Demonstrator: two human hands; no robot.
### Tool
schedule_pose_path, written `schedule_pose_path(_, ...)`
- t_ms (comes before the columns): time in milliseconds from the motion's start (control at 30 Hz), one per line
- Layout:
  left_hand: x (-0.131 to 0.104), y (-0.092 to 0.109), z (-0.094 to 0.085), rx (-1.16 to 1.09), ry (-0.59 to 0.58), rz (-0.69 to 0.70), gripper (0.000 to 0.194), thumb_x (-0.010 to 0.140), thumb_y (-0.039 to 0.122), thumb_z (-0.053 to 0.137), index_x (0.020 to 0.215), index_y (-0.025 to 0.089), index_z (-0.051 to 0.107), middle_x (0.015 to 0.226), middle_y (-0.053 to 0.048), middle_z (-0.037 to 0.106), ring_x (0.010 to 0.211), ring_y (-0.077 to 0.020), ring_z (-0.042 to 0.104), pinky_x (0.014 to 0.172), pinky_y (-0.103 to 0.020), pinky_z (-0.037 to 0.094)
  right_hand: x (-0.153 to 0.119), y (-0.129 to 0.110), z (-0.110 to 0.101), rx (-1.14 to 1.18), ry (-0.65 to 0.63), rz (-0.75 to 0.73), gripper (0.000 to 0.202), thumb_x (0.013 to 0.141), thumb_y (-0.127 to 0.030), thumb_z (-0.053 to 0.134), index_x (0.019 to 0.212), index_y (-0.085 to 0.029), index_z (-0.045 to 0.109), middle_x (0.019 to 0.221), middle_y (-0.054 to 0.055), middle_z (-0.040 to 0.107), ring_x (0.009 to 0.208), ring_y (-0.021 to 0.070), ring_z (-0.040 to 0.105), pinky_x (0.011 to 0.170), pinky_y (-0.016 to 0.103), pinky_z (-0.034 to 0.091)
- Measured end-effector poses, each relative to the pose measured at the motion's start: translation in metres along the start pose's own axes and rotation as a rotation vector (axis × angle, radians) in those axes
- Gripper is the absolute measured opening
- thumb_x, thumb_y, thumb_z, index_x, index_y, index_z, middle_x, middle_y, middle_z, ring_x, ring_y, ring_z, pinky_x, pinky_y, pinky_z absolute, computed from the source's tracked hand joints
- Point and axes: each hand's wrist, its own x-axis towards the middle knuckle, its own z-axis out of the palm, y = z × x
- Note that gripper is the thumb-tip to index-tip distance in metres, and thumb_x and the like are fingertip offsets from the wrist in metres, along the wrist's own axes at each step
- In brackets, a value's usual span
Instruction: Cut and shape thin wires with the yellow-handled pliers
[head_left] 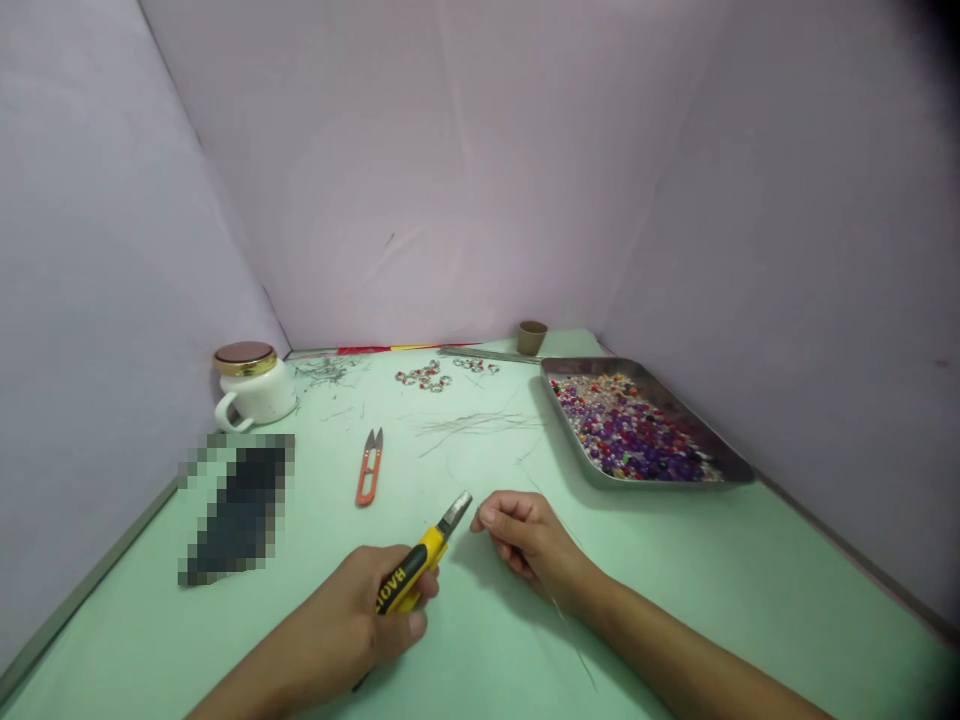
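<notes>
Head view: over the smooth green tabletop [480, 660], the left hand [367, 620] curls its fingers around yellow-and-black pliers [409, 575], their long axis slanting away and rightward, blunt metal nose just beside the right hand [529, 540]. That hand's thumb and forefinger pinch together; a thin wire [576, 648] trails near its wrist, whether gripped I cannot tell.

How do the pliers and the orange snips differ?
The pliers are in the left hand; the snips lie on the table. The pliers have a yellow and black handle; the snips' is orange. The pliers' nose looks blunt; the snips' blades end in points. Both have metal ends.
</notes>
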Motion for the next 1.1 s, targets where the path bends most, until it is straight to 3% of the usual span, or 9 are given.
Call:
schedule_pose_path(267,0.001,0.009,0.002,0.095,0.073,-0.031,0.008,0.065,0.018,0.047,0.073,0.017,0.046,0.062,0.006,0.039,0.057,-0.0092,0.034,0.053,-0.021,0.03,0.001,-0.001,0.001,0.046,-0.014,0.064,0.026,0.069,-0.039,0.059,0.065,-0.013,0.057,0.036,-0.008,0.038,0.027,0.0018,0.023,0.027,0.015,0.013)
schedule_pose_path(633,0.002,0.004,0.005,0.179,0.116,-0.022,0.011,0.065,0.016,0.045,0.076,0.017,0.048,0.063,0.005,0.041,0.058,-0.0097,0.037,0.055,-0.021,0.032,-0.001,-0.003,0.002,0.364,-0.155,0.182,0.015,0.068,-0.026,0.06,0.064,-0.013,0.055,0.038,-0.008,0.035,0.031,0.0021,0.02,0.026,0.013,0.011)
schedule_pose_path(867,-0.002,0.003,0.012,0.195,0.2,-0.019,0.016,0.064,0.017,0.046,0.079,0.019,0.053,0.07,0.003,0.051,0.063,-0.0122,0.047,0.057,-0.022,0.036,-0.002,-0.003,0.001,0.346,-0.183,0.193,0.018,0.07,-0.029,0.06,0.064,-0.013,0.055,0.039,-0.008,0.032,0.031,0.0016,0.016,0.026,0.013,0.011)
schedule_pose_path(967,-0.006,-0.005,0.012,0.131,0.194,-0.058,0.019,0.067,0.022,0.046,0.084,0.021,0.054,0.069,0.003,0.051,0.058,-0.0112,0.047,0.051,-0.021,0.036,-0.003,-0.001,-0.001,0.274,-0.181,0.197,0.022,0.074,-0.032,0.057,0.062,-0.014,0.055,0.036,-0.009,0.03,0.028,0.0016,0.013,0.027,0.014,0.01)
schedule_pose_path(1100,0.001,-0.007,0.008,0.093,0.066,-0.046,0.023,0.062,0.027,0.055,0.084,0.021,0.057,0.078,0.0,0.055,0.063,-0.0133,0.052,0.054,-0.021,0.039,-0.003,0.004,-0.007,0.16,-0.156,0.231,0.031,0.076,-0.041,0.052,0.058,-0.015,0.053,0.031,-0.007,0.028,0.027,0.0019,0.015,0.031,0.017,0.011)
